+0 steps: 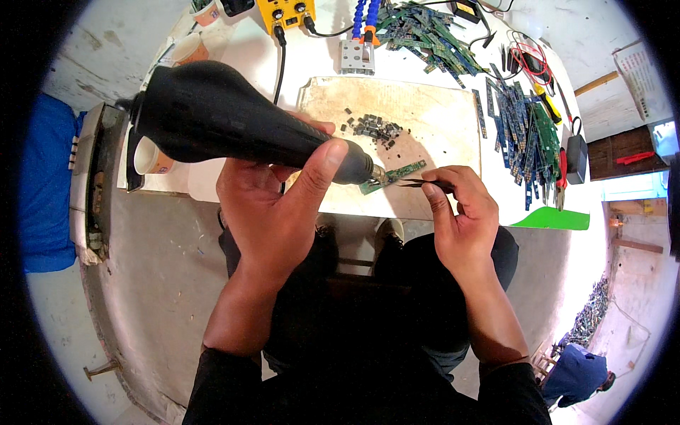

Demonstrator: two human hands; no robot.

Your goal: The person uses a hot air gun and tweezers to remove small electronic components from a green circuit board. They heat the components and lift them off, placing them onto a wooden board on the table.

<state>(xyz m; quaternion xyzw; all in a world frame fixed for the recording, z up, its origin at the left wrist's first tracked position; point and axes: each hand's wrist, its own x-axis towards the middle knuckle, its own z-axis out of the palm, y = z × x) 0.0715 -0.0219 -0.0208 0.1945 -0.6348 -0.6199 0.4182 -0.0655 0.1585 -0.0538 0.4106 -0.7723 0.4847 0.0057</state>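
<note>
My left hand (pixel 273 202) is wrapped around a bulky black heat tool (pixel 230 117), thumb along its near side, and its metal nozzle points down to the right. Right under that nozzle is a narrow green circuit board (pixel 411 168), lying slanted on a stained, pale work mat (pixel 446 106) near the mat's front edge. My right hand (pixel 467 223) is pinched around black tweezers (pixel 440 185), thumb against fingers, with the tips pointing left toward the board. From this angle I can't be sure whether those tips touch it.

Just beyond the nozzle, a loose heap of small black parts (pixel 379 129) sits on the mat, with a few strays around it. The white table (pixel 319 60) also carries a tangled pile of circuit boards (pixel 425 35) at the back and a second pile (pixel 524 134) to my right, beside a black adapter (pixel 577 159). Toward the back stand a yellow unit with knobs (pixel 289 13) and a metal block (pixel 356 57) by blue hoses (pixel 359 18). A paper cup (pixel 147 157) stands at my left.
</note>
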